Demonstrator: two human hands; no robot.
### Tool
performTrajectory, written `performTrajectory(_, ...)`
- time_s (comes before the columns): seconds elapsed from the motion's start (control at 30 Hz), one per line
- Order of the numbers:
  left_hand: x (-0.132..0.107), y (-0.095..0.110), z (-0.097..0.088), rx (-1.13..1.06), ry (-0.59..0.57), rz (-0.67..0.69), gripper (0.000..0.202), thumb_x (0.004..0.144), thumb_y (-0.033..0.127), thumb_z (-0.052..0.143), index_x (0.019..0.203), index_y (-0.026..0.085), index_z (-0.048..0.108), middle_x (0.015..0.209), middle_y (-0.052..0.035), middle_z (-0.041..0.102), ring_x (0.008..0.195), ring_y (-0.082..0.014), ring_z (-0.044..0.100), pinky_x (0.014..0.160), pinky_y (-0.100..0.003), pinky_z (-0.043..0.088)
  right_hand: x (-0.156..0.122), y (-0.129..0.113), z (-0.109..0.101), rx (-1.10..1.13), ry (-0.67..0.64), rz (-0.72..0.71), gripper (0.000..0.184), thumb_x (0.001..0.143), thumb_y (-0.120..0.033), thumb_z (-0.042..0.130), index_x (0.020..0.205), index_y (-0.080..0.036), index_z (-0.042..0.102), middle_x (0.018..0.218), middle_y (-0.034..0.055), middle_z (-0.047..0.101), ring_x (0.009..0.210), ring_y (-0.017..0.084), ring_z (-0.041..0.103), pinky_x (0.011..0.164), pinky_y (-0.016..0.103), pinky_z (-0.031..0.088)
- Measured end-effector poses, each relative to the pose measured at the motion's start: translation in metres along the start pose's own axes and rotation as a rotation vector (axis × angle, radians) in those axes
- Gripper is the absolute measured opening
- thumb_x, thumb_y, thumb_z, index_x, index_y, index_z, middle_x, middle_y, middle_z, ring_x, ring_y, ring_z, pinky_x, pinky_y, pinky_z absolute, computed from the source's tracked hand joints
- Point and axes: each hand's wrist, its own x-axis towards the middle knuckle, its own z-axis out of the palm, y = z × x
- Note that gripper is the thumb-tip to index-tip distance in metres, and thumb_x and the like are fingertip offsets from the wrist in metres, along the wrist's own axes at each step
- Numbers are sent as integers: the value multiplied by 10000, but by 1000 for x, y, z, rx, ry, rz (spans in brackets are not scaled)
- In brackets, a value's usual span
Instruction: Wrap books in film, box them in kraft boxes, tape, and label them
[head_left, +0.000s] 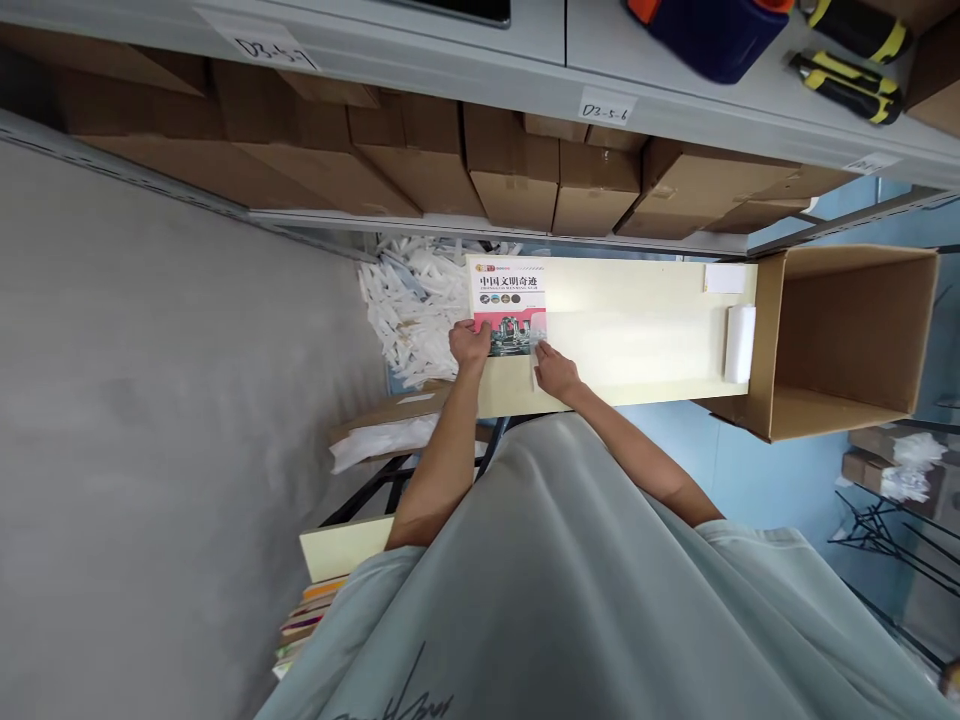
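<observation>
A book (514, 283) with a white, pink and dark cover and Chinese lettering lies at the left end of a pale board (630, 345). My left hand (471, 343) grips the book's lower left edge, thumb over the cover. At its lower right corner is a thin, pale translucent strip (534, 372), partly over the cover and hanging past the book's lower edge. The closed fingers of my right hand (556, 372) are on this strip. A white roll (739, 344) and a small stack of white slips (724, 278) sit at the board's right end.
An open cardboard box (847, 408) stands right of the board. Crumpled white paper strips (416, 310) fill the space to the left. Shelves with brown cartons (514, 170) run along the top; box cutters (851, 90) lie above. Books (311, 605) are stacked at lower left.
</observation>
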Motion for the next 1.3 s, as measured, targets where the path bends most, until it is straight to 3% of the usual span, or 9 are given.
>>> performTrajectory(0.13,-5,18,-13,-43,-60,94,196,924,363,715,1003,190,759,931,-48,721,1002,-257,717,981,-348,602,-2,-9,-5,-15,-14,38,624,1034,-155,581,1657,-142,559,1852,175,437,1642,421,522,1289,646,547)
performTrajectory(0.3,-39,48,-46,-84,78,439,173,1029,333,696,1060,172,750,1147,-95,663,1068,-238,688,1035,-331,580,-8,-7,-17,81,-29,26,509,1050,-191,645,1557,-160,675,1842,150,453,1624,394,574,1339,612,515)
performTrajectory(0.43,-86,75,-86,-237,198,655,309,1049,525,754,1058,216,749,1126,-84,668,1070,-234,683,972,-317,585,-25,5,-45,377,214,-15,569,1092,-480,704,1588,-204,661,1733,159,608,1523,345,677,1306,534,561)
performTrajectory(0.53,-118,86,-95,-435,80,613,473,966,698,816,1023,234,744,1075,-58,703,973,-202,694,870,-287,590,-46,13,-79,666,344,-98,829,988,-722,788,1646,-262,580,1648,147,686,1485,337,695,1228,511,614)
performTrajectory(0.67,-141,68,-54,-601,-304,417,585,880,782,837,1067,234,762,962,-38,773,877,-209,731,813,-307,601,-73,32,-115,834,427,-173,777,932,-791,809,1471,-250,666,1400,123,809,1281,308,769,1123,464,646)
performTrajectory(0.8,-142,31,5,-396,-572,308,446,910,630,797,1042,204,767,986,-73,828,926,-242,769,886,-346,614,-79,66,-108,669,484,1,603,870,-784,812,1070,-224,713,1015,74,832,952,269,739,953,437,647)
performTrajectory(1.0,-129,-4,39,218,-480,279,147,1015,308,630,1006,215,743,1121,-113,831,1059,-279,764,989,-387,586,-59,94,-61,523,409,208,362,913,-586,705,1002,-238,666,993,65,818,915,253,708,922,392,593)
performTrajectory(1.13,-122,-15,43,312,-433,273,113,1012,229,628,1018,225,740,1174,-144,809,1119,-312,749,1035,-415,560,-42,94,-47,417,400,324,190,949,-445,658,934,-261,612,918,33,768,837,230,658,867,351,551)
performTrajectory(1.3,-120,-21,46,364,-386,277,169,1054,241,602,1106,229,762,1212,-144,828,1180,-324,754,1082,-432,550,-31,95,-42,281,369,414,177,981,-382,647,878,-281,545,848,7,695,791,219,600,819,326,510)
